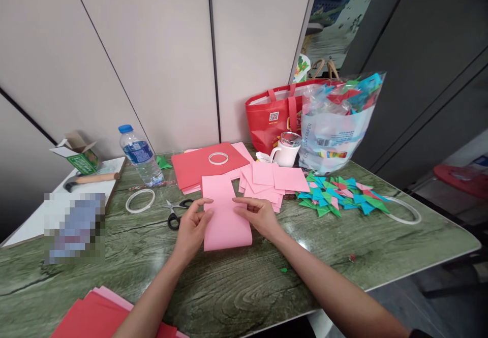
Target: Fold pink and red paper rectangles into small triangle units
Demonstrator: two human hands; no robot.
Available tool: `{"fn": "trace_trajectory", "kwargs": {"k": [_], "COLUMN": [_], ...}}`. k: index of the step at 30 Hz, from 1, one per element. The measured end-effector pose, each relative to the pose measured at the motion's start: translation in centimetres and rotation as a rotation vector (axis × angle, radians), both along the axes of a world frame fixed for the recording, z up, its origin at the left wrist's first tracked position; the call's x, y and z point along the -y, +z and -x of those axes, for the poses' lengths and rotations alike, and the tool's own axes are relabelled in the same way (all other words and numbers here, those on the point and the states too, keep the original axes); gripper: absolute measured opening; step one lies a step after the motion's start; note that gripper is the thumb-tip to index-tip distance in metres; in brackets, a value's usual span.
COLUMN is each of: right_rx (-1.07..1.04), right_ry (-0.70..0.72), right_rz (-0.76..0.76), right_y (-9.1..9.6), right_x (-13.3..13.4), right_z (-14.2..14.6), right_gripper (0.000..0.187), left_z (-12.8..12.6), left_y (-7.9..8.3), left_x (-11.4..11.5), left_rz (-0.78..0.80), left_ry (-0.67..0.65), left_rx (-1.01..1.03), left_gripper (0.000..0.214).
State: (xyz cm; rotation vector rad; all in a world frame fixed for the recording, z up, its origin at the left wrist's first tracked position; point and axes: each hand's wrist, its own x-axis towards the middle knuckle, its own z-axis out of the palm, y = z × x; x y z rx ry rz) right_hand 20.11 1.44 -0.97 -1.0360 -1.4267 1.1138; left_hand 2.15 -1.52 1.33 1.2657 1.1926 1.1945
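Observation:
A pink sheet of paper [227,228] is held above the green table between my two hands, its near end curled over in a bend. My left hand [193,224] pinches its left edge with thumb and fingers. On the opposite edge, my right hand [259,215] grips the paper the same way. Just left of the sheet lie scissors with black handles [174,221], partly behind my left hand. Cut pink paper pieces [263,179] are spread in a loose pile beyond my right hand. Red paper sheets [198,167] lie behind the held sheet, with a tape roll [218,158] on top.
A water bottle [141,157], another tape roll [140,201] and a hammer [95,178] are at left. Folded colored paper pieces [339,195] cover the right side. Behind stand a white mug [286,152], a red bag [263,119] and a plastic bag [331,140]. More red paper [91,315] lies near front left.

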Motion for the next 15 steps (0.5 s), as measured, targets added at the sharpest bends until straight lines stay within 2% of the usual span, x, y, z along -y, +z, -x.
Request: {"fn": "trace_trajectory", "kwargs": {"k": [15], "right_rx": [-0.027], "right_ry": [0.017], "right_rz": [-0.011], "right_y": [-0.07], "right_x": [0.04], "right_z": [0.01], "right_gripper": [0.029], "left_z": [-0.05], "left_y": [0.11], "left_x": [0.04], "left_rz": [-0.072], "left_ry": [0.042], "left_rx": [-0.101], "left_gripper": [0.036]}}
